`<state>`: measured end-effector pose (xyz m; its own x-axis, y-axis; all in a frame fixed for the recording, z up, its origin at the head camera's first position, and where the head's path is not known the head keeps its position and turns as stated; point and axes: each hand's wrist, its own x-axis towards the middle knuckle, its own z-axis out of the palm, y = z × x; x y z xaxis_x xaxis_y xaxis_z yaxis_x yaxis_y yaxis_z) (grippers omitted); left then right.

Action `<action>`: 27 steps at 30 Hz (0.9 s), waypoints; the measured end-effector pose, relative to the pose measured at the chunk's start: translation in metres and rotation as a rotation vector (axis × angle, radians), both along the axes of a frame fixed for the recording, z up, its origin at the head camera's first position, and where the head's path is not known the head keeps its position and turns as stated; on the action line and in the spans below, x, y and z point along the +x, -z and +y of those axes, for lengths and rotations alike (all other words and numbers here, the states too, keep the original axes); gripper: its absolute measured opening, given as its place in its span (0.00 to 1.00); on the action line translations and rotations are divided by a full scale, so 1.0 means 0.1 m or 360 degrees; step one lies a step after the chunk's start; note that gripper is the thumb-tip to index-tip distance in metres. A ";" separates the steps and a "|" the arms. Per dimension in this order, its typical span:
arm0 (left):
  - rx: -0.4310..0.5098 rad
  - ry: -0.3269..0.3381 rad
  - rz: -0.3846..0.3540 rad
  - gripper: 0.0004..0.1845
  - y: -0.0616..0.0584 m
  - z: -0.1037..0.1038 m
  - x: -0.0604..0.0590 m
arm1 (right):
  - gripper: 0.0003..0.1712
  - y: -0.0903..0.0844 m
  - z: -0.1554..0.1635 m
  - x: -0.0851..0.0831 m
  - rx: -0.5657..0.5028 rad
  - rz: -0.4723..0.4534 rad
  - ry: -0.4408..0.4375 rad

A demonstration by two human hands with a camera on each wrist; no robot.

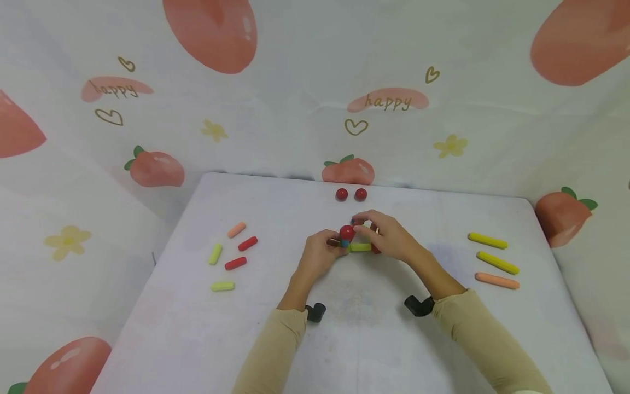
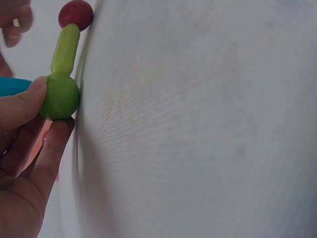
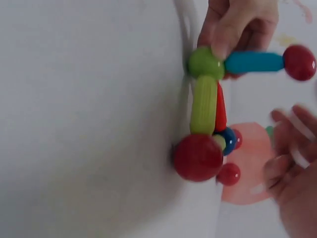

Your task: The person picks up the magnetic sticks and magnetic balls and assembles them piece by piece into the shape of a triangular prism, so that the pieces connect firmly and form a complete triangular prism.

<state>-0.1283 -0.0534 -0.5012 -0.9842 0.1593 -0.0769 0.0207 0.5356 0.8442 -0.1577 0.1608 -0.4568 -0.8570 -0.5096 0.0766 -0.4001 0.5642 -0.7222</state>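
Observation:
My left hand [image 1: 317,254] pinches a green ball [image 2: 62,96] of a small stick-and-ball model between thumb and fingers. From that ball a lime rod [image 2: 65,49] runs along the table to a red ball [image 3: 198,157]. A blue rod [image 3: 253,61] rises from the green ball, topped by another red ball [image 1: 346,232]. A red rod [image 3: 221,109] and a dark blue ball [image 3: 228,140] show behind, partly hidden. Close to the upper red ball is my right hand [image 1: 391,235], its fingers loosely bent and holding nothing in the right wrist view, where it is blurred.
Two loose red balls [image 1: 361,194] lie near the table's back edge. At left are short rods: a salmon one [image 1: 236,230], two red [image 1: 248,243] and two lime [image 1: 222,286]. Two yellow rods [image 1: 497,262] and a longer salmon rod [image 1: 497,280] lie at right.

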 end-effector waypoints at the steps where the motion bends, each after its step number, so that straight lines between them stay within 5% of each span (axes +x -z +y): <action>1: -0.0008 0.0002 -0.0009 0.15 -0.01 0.00 0.00 | 0.23 0.02 0.01 -0.05 0.0049 -0.0051 0.0020; 9: -0.0041 0.0050 -0.0055 0.17 0.00 0.00 -0.04 | 0.26 0.26 0.04 -0.29 0.0360 -0.0210 0.0046; 20: -0.0159 -0.0178 -0.0007 0.22 -0.03 0.02 0.03 | 0.20 0.35 0.30 -0.11 0.0411 -0.0200 0.0247; 23: -0.0133 -0.0112 -0.0093 0.20 -0.06 0.02 0.08 | 0.21 0.40 0.38 -0.03 0.0390 -0.0234 0.0353; 27: -0.0224 0.0103 -0.0175 0.23 -0.06 0.05 0.16 | 0.23 0.45 0.43 0.10 0.0359 -0.0275 0.0470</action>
